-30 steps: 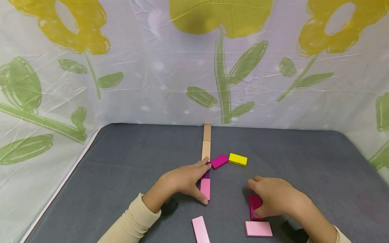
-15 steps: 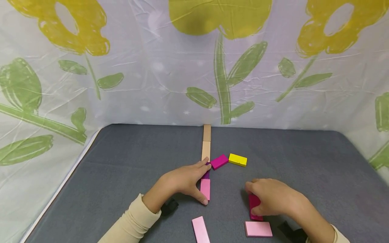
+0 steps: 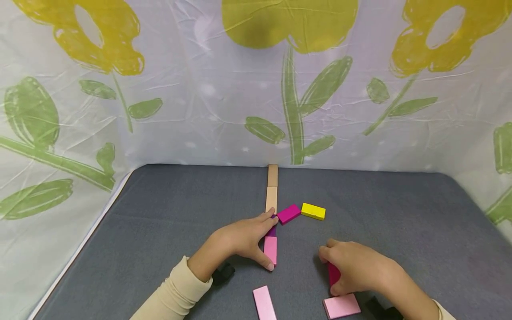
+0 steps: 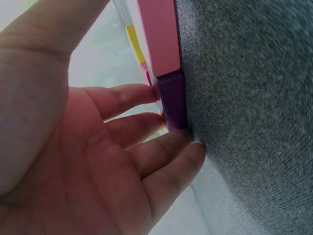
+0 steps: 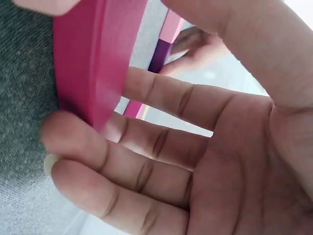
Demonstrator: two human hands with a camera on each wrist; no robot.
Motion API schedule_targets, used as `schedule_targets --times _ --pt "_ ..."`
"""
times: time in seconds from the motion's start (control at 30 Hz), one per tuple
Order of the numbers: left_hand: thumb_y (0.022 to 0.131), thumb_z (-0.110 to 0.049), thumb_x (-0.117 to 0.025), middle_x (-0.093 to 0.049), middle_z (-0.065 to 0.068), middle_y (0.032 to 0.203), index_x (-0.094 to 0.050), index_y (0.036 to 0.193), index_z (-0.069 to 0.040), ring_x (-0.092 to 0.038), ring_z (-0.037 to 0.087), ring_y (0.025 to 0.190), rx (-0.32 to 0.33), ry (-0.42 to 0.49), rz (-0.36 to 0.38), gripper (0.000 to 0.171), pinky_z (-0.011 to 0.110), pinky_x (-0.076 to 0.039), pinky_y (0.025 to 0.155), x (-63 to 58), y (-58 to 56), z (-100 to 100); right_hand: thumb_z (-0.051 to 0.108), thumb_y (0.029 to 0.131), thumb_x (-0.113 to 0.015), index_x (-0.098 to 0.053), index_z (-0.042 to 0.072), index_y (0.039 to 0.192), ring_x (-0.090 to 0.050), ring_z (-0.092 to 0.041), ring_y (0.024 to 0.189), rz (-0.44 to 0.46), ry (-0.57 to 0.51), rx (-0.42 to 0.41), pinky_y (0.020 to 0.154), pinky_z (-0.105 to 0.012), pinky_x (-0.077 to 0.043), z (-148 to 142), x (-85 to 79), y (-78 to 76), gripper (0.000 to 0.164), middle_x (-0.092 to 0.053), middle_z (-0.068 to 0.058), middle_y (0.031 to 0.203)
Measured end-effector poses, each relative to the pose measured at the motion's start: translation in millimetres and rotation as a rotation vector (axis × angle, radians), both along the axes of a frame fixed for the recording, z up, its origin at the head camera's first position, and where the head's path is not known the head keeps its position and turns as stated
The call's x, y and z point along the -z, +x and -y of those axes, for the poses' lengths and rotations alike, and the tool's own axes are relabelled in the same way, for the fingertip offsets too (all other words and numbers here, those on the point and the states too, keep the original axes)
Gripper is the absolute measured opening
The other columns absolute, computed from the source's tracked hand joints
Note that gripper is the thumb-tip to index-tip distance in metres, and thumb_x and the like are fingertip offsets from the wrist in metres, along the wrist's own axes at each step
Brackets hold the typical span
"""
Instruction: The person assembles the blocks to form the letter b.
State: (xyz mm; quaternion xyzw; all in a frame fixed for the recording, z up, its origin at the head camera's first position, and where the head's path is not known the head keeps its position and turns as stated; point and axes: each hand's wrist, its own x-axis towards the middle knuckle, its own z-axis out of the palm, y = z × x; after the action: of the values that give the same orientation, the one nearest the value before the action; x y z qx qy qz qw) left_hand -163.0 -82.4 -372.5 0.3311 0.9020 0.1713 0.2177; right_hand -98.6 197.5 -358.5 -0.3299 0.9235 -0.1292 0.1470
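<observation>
In the head view my left hand [image 3: 244, 240] lies over a purple block [image 3: 272, 231] and touches it with relaxed fingers. Its thumb rests at the near end of a pink block [image 3: 270, 250] that joins the purple one end to end. The left wrist view shows the fingertips against the side of the purple block [image 4: 173, 103]. To the right, my right hand [image 3: 360, 269] holds a dark pink block [image 3: 333, 273] between thumb and fingers, partly hiding it. A light pink block [image 3: 342, 306] lies just below that hand.
Two tan blocks [image 3: 271, 198] continue the row to the table's back edge. A magenta block [image 3: 289, 214] and a yellow block [image 3: 314, 211] angle off to the right. Another light pink block [image 3: 264, 303] lies near the front of the grey table [image 3: 180, 195].
My right hand has shifted slightly left and toward the front with the dark pink block. The light pink block below it has turned a little. My left hand has stayed put.
</observation>
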Motion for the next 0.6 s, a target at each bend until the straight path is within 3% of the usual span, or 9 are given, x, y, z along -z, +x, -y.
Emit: schedule_targets --times 0.37,0.6 --pt "0.072 -0.048 -0.089 -0.015 0.009 0.166 -0.033 0.157 -0.006 -0.026 0.022 0.148 0.003 0.004 0.002 0.11 0.039 -0.029 0.115 1.8 -0.6 0 0.009 0.067 -0.09 -0.055 0.009 0.101 -0.047 -0.01 0.069 0.027 -0.031 0.094 0.06 -0.028 -0.045 -4 -2.0 -13.8 0.048 -0.047 0.005 0.084" --pt "0.072 -0.048 -0.089 -0.015 0.009 0.166 -0.033 0.157 -0.005 -0.026 0.022 0.148 0.003 0.01 0.002 0.11 0.04 -0.029 0.115 1.0 -0.3 1 0.007 0.068 -0.091 -0.064 0.004 0.113 -0.052 -0.012 0.075 -0.003 -0.022 0.141 0.067 -0.033 -0.05 -11 -2.7 -26.8 0.052 -0.052 0.003 0.093"
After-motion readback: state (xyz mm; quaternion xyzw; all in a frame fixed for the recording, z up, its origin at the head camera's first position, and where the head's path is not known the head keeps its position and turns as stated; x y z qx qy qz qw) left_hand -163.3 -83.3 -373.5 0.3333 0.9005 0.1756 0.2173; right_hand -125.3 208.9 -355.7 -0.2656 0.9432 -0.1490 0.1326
